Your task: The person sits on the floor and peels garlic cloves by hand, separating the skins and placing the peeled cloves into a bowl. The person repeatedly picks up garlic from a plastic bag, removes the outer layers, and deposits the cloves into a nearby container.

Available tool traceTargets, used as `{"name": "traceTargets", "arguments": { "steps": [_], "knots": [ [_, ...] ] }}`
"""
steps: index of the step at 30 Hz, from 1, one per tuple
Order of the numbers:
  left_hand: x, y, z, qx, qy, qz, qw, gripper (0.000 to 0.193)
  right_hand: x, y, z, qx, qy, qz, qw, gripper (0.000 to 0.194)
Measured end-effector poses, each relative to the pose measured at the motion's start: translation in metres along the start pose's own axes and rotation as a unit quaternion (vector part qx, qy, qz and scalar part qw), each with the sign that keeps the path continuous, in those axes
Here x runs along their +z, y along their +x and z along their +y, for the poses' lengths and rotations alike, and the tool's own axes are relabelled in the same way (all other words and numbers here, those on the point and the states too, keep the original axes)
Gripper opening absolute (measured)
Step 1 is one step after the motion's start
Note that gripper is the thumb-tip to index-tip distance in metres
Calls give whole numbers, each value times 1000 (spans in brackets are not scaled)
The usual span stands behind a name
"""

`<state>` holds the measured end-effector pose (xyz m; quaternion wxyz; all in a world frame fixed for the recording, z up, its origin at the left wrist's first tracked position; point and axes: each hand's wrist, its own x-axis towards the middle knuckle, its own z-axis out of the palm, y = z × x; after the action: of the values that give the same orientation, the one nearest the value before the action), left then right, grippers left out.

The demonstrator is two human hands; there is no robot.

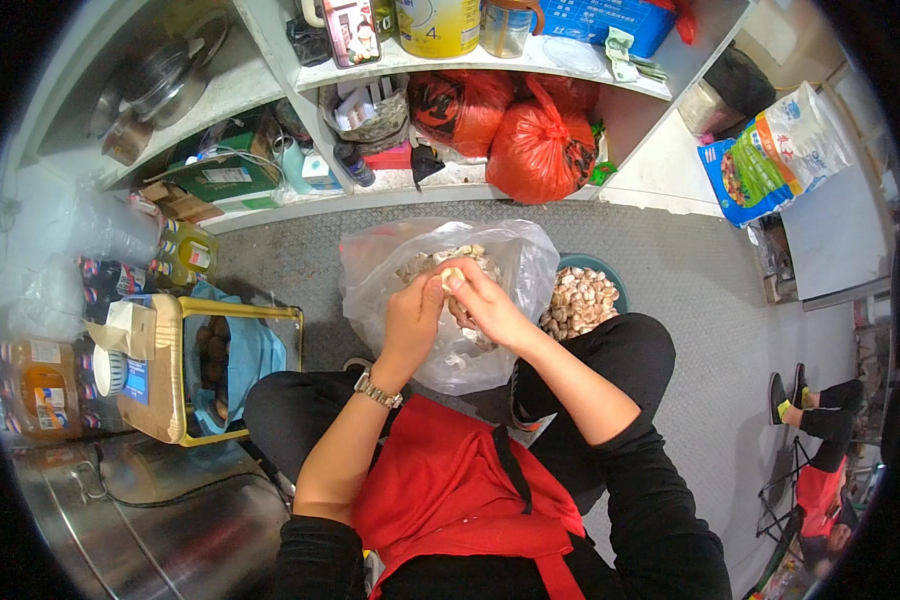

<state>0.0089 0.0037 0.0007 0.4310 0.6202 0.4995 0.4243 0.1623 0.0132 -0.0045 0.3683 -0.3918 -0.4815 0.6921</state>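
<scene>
Between the fingertips of both hands is a pale garlic clove (452,280). My left hand (414,306) pinches it from the left, and my right hand (486,301) holds it from the right, with its lower fingers curled and partly hidden. Directly below the hands, a translucent plastic bag (367,274) lies spread on the floor with its mouth wide. Papery garlic skins (480,257) are inside it; the hands cover part of them. Just right of the bag, a green round basin (621,289) holds many unpeeled garlic cloves (581,298), close to my right knee.
Shelves (420,64) with tied red plastic bags (541,150) stand ahead. A yellow-framed stool (244,307) is at left beside drink bottles (45,375). A printed sack (772,154) is at upper right. Another person (821,480) sits at far right.
</scene>
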Motion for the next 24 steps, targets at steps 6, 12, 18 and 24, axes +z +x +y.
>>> {"name": "traceTargets", "arguments": {
  "steps": [6, 12, 18, 24],
  "knots": [
    [0, 0, -3, -24, -7, -24, 999, 26, -10, 4, -6, -45, 118, 46, 991, 26],
    [4, 4, -14, -51, 72, 25, 996, 25, -7, 4, -7, -225, -314, 118, 915, 27],
    [-1, 6, -14, -186, -193, -85, 960, 46, 1, -6, -11, -202, -395, 86, 892, 28],
    [2, 7, -14, -159, -145, -57, 975, 50, 1, -7, -16, -195, -404, 60, 892, 27]
  ]
}}
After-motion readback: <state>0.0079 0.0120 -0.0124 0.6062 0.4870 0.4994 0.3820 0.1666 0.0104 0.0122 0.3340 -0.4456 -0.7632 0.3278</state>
